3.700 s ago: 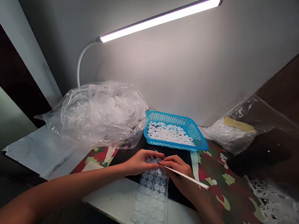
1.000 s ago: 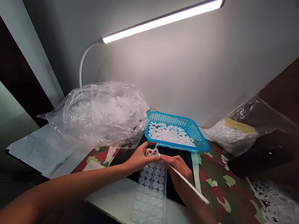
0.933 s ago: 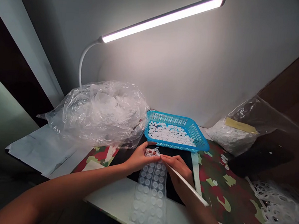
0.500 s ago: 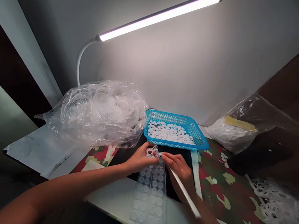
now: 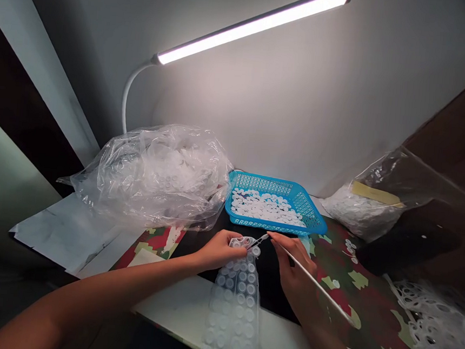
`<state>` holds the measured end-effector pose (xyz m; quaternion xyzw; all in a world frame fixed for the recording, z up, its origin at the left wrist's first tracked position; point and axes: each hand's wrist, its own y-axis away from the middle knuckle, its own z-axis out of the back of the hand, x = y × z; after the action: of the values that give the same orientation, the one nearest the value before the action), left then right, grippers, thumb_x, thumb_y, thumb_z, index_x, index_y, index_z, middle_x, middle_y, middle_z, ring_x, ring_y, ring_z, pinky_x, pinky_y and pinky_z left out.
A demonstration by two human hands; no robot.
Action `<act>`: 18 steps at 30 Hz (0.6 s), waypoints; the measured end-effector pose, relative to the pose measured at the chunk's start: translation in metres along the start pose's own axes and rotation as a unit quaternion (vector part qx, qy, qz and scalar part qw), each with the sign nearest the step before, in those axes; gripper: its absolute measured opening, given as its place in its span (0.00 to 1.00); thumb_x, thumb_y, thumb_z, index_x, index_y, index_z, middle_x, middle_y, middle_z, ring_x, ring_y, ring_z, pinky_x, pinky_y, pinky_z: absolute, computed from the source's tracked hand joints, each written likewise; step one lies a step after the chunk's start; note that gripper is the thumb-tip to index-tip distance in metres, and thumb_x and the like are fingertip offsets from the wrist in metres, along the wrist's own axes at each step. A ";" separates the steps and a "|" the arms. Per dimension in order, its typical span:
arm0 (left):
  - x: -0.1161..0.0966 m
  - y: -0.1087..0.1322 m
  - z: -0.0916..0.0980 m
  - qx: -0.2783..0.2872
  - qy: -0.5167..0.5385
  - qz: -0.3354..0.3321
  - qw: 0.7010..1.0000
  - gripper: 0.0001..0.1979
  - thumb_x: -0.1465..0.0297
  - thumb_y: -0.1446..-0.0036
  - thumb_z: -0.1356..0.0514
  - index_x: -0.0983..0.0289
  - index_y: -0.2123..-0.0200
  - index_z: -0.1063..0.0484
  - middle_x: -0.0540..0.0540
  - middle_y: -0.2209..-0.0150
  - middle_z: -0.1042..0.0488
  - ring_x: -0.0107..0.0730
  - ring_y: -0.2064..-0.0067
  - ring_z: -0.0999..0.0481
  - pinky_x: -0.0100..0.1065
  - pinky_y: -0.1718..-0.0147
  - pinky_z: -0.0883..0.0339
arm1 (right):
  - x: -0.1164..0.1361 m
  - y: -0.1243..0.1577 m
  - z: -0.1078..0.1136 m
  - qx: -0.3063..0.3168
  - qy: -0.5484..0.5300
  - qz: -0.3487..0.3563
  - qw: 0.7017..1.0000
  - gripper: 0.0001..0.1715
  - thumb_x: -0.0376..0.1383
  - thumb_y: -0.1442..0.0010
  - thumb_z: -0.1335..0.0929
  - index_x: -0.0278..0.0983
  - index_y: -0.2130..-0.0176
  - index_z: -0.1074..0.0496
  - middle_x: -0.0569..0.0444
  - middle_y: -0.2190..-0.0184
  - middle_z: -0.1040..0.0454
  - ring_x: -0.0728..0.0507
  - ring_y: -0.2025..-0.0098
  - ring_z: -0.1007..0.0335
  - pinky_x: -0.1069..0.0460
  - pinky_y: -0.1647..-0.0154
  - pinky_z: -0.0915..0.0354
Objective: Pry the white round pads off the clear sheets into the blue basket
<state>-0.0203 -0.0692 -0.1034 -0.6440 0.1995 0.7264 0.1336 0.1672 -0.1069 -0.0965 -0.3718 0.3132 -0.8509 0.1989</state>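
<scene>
Left hand point(image 5: 220, 251) pinching the top end of a clear strip of round white pads point(image 5: 239, 305), just below a blue plastic basket point(image 5: 268, 226); right hand point(image 5: 295, 269), now shifted apart from the left, gripping a thin white rod point(image 5: 313, 279), its tip apparently just beside the strip, contact hard to make out.

No writing can be read anywhere in this view. The only likely carrier is a pale yellow paper label point(image 5: 374, 193) on the clear plastic bag point(image 5: 361, 215) at the right, and any print on it is too small to tell.
</scene>
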 end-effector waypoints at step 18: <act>0.003 0.002 0.004 -0.029 -0.068 -0.025 0.997 0.09 0.66 0.52 0.42 0.67 0.76 0.31 0.46 0.81 0.40 0.22 0.78 0.43 0.26 0.79 0.52 | -0.004 -0.003 0.002 -0.052 -0.037 -0.038 0.997 0.12 0.36 0.36 0.38 0.41 0.56 0.28 0.50 0.62 0.25 0.41 0.61 0.28 0.45 0.60 0.31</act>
<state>-0.0253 -0.0691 -0.1058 -0.6014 0.1528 0.7705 0.1458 0.1709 -0.1037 -0.0951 -0.4245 0.3352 -0.8261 0.1582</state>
